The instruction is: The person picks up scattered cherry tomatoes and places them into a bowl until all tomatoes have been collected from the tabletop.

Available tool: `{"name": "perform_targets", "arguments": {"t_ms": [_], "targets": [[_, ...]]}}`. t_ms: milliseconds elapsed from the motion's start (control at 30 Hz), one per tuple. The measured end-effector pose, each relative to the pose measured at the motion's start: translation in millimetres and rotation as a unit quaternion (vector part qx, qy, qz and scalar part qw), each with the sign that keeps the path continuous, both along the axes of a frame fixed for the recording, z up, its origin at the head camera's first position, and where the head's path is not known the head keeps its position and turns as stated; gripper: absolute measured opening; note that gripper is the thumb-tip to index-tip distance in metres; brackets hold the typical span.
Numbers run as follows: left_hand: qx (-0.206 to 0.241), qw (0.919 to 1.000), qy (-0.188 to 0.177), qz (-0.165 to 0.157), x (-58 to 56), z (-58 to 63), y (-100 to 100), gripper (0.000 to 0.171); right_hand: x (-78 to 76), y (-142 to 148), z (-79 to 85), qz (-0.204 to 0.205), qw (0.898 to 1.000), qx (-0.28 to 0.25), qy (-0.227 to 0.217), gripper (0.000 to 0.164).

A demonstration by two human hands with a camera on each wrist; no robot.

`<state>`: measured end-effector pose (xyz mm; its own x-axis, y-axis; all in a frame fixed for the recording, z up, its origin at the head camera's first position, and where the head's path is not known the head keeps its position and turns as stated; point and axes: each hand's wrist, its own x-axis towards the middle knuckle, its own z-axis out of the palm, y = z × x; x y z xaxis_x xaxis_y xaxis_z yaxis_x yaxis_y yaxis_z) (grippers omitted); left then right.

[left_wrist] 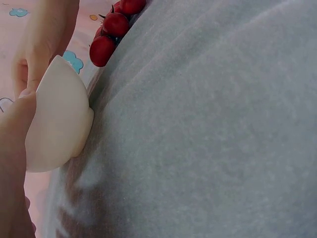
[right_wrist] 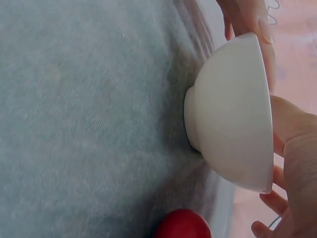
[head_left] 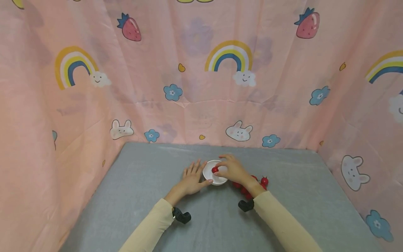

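A white bowl point(head_left: 219, 180) stands upright on the grey cloth. My left hand point(head_left: 191, 181) lies at its left side with the fingers spread and straight, and the thumb touches the near rim. Over the bowl, my right hand point(head_left: 234, 170) pinches a small red cherry tomato point(head_left: 215, 169) between thumb and index finger. Several more cherry tomatoes point(head_left: 264, 181) lie to the right of the bowl, partly hidden under my right wrist. In the left wrist view, some of these tomatoes point(left_wrist: 116, 25) show green stems. The bowl's side point(right_wrist: 233, 109) hides its inside in the right wrist view.
Grey cloth point(head_left: 151, 168) covers the table. A pink printed curtain point(head_left: 195, 112) hangs behind the table and along both sides. Black wrist cameras point(head_left: 182, 215) sit on both forearms, above the table.
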<state>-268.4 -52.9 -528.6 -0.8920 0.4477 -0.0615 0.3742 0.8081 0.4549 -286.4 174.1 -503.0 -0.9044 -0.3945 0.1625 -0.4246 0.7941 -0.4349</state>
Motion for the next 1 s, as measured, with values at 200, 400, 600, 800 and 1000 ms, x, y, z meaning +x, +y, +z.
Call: {"name": "perform_targets", "arguments": {"t_ms": [200,400,600,800,1000], "targets": [[0.001,1.0000,0.001,0.001,0.6,0.4,0.1,0.087,1.1,-3.8,-2.6,-0.003,1.000,-0.005,-0.011,0.035],[-0.001,1.0000,0.003,-0.001,1.1,1.0,0.2,0.087,-0.4,-4.7,-5.2,0.008,1.000,0.001,-0.009,0.032],[0.001,0.9999,0.010,-0.004,1.9,3.2,0.7,0.087,0.0,-4.4,-5.3,0.017,1.000,-0.008,-0.001,0.031],[0.003,0.9999,0.012,-0.002,3.2,4.1,1.1,0.086,0.3,-4.3,-5.6,0.016,1.000,-0.007,-0.002,0.037],[0.001,0.9999,0.014,-0.001,3.4,4.2,1.4,0.087,0.7,-3.8,-4.2,0.017,1.000,-0.014,-0.002,0.039]]}}
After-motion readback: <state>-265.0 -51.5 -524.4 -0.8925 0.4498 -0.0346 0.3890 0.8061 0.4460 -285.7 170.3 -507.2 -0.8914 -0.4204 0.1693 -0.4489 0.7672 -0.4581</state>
